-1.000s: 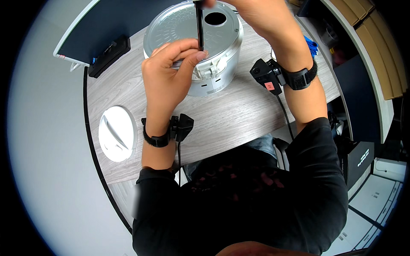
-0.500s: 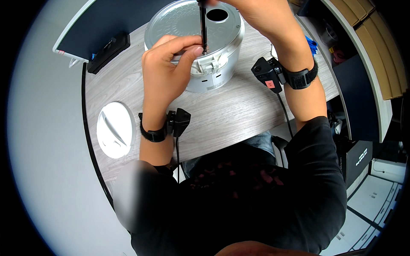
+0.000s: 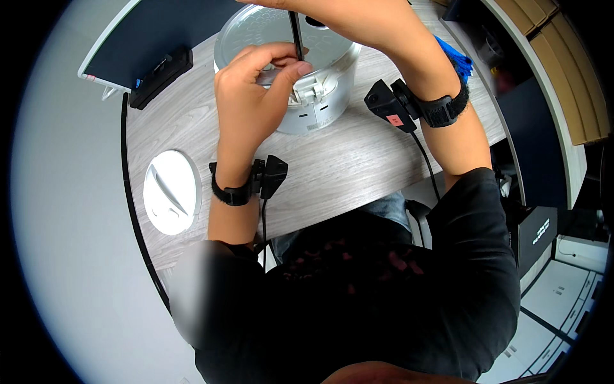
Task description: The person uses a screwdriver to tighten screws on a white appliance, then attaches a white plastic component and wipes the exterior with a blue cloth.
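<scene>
A round silver and white appliance, like a rice cooker (image 3: 320, 102), stands at the far side of the wooden table (image 3: 345, 166). A thin black tool shaft (image 3: 296, 35) stands upright over its near rim. My left hand (image 3: 252, 102) pinches the lower end of that shaft against the cooker's white hinge part (image 3: 310, 96). My right hand (image 3: 300, 5) is at the top edge of the view, mostly cut off, and holds the upper end of the tool. Both wrists carry black bands with small black devices.
A white oval lid-like piece (image 3: 171, 192) lies at the left of the table. A black rectangular block (image 3: 160, 78) lies at the far left beside a dark board (image 3: 153, 32). Something blue (image 3: 457, 61) shows behind my right forearm. Cabinets and boxes stand at right.
My left hand has shifted a little along the cooker's rim with the tool shaft, and its fingers have closed tighter on it. The view has drifted slightly.
</scene>
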### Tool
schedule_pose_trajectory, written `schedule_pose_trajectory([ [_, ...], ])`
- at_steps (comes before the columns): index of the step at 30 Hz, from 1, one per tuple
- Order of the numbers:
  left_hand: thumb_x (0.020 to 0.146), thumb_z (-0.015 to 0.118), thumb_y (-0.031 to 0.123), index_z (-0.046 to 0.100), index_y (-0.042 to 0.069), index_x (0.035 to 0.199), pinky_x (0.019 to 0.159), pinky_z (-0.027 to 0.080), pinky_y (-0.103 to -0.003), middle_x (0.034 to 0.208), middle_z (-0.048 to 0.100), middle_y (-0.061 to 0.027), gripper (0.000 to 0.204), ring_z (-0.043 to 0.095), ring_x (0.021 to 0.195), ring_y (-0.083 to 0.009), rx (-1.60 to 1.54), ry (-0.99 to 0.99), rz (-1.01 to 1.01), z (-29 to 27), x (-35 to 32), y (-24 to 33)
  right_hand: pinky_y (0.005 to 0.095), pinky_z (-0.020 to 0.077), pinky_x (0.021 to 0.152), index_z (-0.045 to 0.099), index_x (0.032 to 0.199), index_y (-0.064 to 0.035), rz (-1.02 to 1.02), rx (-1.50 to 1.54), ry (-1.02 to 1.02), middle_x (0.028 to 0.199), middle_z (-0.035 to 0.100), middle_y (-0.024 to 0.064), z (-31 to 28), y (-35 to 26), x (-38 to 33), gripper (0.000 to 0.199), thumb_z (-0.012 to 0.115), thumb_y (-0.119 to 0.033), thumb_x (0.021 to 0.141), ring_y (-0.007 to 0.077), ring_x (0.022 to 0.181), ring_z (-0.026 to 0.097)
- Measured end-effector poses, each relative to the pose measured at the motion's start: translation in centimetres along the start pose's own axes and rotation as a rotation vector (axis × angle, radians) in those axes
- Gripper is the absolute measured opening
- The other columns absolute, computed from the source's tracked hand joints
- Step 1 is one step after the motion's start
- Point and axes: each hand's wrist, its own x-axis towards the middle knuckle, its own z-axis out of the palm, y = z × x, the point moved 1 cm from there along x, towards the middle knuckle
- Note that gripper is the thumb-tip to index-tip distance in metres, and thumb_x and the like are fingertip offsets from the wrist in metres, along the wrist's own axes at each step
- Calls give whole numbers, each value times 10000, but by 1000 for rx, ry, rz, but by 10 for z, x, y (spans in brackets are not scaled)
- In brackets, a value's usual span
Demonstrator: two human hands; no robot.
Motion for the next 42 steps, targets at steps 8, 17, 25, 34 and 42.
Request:
schedule_pose_trajectory([
  [8,854,743,52,783,58,991,692,526,-289,853,752,-74,144,675,779,-176,-40,-51,-14,0,0,-3,229,526,775,610,1215,28,-49,417,-96,995,659,13,-7,7,-4,315,712,-76,935,65,853,599],
  [17,873,767,99,766,25,1017,723,531,-267,864,766,-60,161,696,813,-131,-174,-53,-122,-3,3,4,177,434,650,602,1131,-1,-142,-91,89,863,555,-42,-3,3,-4,442,856,-134,795,34,734,498],
  [25,904,733,86,773,22,995,687,526,-260,846,766,-63,118,693,775,-119,-127,-6,-94,6,1,-4,198,487,722,632,1194,24,-48,204,-55,970,646,14,-3,19,0,372,775,-147,896,52,818,568],
  [34,907,724,91,772,52,1049,705,531,-264,832,764,-55,155,677,796,-131,-147,-83,-60,1,4,1,199,515,722,626,1203,25,2,-13,-72,955,677,26,-16,3,-5,424,814,-99,843,67,828,622],
  [42,873,766,84,763,27,995,699,527,-246,818,760,-70,135,689,754,-124,-101,17,-40,9,2,1,242,542,738,608,1119,13,72,95,-66,949,676,34,-7,3,-2,398,839,-127,827,86,839,640],
])
